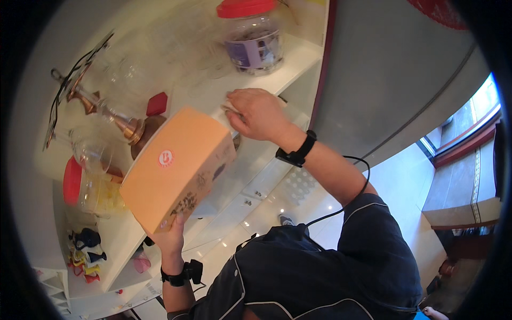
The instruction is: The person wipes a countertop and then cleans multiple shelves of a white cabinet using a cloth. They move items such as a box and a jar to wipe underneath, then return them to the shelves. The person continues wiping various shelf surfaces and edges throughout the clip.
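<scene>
My left hand (171, 236) grips the lower end of an orange cardboard box (172, 160), which bears printing and is tilted above a white shelf (296, 60). To the right of the box, my right hand (256, 114) is closed on a pale folded cloth (230, 107) close to the shelf surface. Behind the box stands a copper-coloured and glass stand (128, 126), partly hidden by it. A small dark red box (157, 104) lies just past the box's upper edge. Each wrist wears a black band.
A clear jar with a red lid (254, 40) stands at the shelf's right. Another red-lidded jar (94, 190) is at the left, near glassware (92, 150). Small colourful figures (86, 250) sit at lower left. Below are white drawers (254, 196). A person's hand (434, 313) shows at lower right.
</scene>
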Available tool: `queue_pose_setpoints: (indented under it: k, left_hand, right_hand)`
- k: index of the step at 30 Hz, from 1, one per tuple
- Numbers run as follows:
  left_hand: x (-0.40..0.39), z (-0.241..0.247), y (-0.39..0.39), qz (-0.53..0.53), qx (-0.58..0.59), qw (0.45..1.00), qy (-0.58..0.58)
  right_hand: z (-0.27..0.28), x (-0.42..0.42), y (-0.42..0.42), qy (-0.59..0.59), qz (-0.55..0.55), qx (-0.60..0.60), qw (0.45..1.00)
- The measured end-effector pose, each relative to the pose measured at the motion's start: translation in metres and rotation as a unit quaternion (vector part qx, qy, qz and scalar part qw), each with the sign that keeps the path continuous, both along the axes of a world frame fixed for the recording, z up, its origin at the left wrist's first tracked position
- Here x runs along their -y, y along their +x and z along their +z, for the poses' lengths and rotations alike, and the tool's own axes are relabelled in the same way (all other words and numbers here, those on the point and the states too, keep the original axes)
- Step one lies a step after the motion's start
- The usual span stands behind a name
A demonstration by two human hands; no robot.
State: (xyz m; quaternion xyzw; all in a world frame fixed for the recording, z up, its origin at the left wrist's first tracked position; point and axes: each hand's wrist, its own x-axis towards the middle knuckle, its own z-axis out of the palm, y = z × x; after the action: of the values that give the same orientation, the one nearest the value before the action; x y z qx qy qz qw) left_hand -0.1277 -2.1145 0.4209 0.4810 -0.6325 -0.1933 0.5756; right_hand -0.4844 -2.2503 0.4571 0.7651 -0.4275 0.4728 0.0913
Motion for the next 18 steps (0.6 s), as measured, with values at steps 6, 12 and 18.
queue_pose_setpoints:
  k: [6,12,18]
  left_hand:
    - [0.047,0.032,-0.060,-0.047,-0.001,0.998,0.032]
    - [0.065,0.043,-0.086,-0.017,0.040,0.997,0.064]
    - [0.083,0.047,-0.105,-0.024,0.095,0.992,0.079]
  right_hand:
    - [-0.031,0.005,-0.011,-0.146,0.032,0.082,0.985]
    - [-0.067,-0.043,-0.042,-0.099,0.024,0.134,0.986]
    - [-0.150,-0.079,-0.057,0.102,-0.004,0.111,0.989]
